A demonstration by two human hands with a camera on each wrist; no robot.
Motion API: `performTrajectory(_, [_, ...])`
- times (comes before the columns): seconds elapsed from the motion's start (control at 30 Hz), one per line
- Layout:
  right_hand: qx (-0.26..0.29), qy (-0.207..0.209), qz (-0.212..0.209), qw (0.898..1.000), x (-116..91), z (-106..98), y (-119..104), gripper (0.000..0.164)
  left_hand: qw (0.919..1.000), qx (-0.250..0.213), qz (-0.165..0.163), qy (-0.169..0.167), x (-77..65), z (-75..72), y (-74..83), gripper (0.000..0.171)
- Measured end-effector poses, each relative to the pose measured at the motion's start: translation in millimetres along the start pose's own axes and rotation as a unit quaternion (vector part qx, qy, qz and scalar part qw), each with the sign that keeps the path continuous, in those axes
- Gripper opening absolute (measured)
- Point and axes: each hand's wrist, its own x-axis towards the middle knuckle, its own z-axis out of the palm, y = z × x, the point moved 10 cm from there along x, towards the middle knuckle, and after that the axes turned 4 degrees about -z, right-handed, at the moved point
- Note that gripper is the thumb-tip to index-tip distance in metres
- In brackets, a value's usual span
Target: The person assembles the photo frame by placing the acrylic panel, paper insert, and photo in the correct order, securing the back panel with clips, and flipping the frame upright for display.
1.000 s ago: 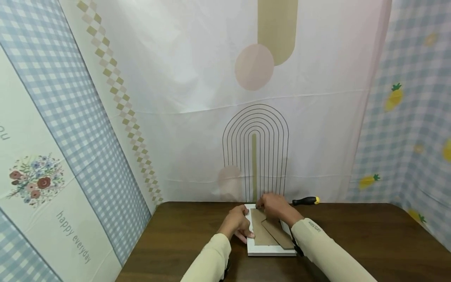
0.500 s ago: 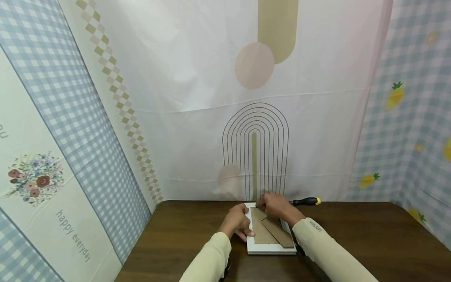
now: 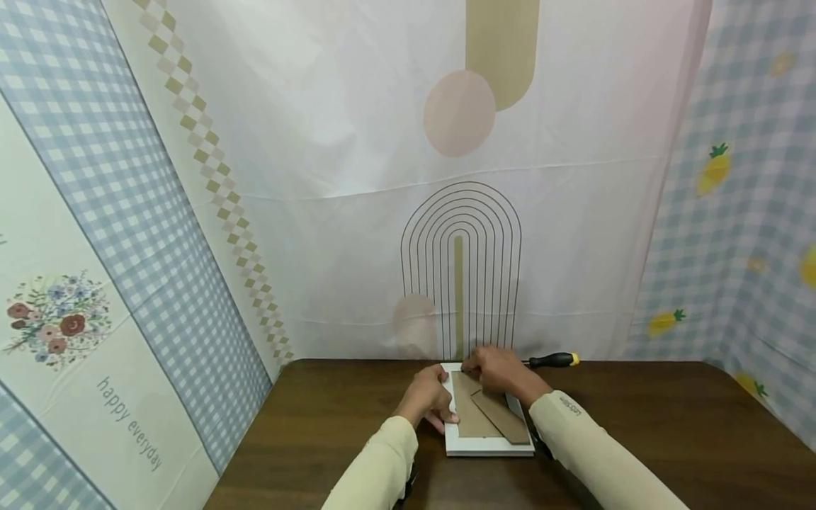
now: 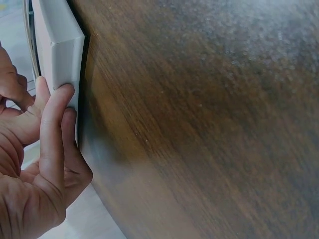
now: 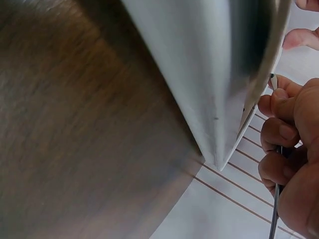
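Note:
A white picture frame (image 3: pixel 489 447) lies face down on the table, with its brown backing board (image 3: pixel 468 414) and angled easel leg (image 3: pixel 500 416) showing. My left hand (image 3: pixel 428 397) grips the frame's left side; in the left wrist view its fingers bend against the white edge (image 4: pixel 67 59). My right hand (image 3: pixel 503 372) works over the far end of the frame. It holds a screwdriver (image 3: pixel 553 360) by the metal shaft, and the black and yellow handle sticks out to the right. In the right wrist view the screwdriver's tip (image 5: pixel 273 82) is close to the backing's edge.
The dark brown wooden table (image 3: pixel 344 411) reaches out on both sides of the frame. Right behind its far edge hangs a patterned white cloth (image 3: pixel 344 283). Blue checked cloths (image 3: pixel 688 234) line the sides.
The head view has tilted slightly, so everything sits a little higher in it. Both hands, the frame and the screwdriver keep nearly the same places relative to each other.

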Motion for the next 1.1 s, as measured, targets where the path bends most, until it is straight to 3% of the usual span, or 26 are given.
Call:
performTrajectory(0.13, [-0.032,-0.016,0.02,0.999,0.2,-7.8,-11.0,0.041,1.0,0.001,0.001,0.001,-0.1,-0.8,1.8,0.078])
performTrajectory(0.4, [-0.055,-0.021,0.012,0.998,-2.8,-7.9,-12.4,0.051,1.0,0.005,-0.005,0.003,-0.9,-0.5,3.8,0.077])
performTrajectory(1.1, [-0.109,0.015,-0.026,0.994,-5.8,-7.6,-20.7,0.048,0.9998,0.004,-0.018,0.007,-3.7,-1.6,1.3,0.078])
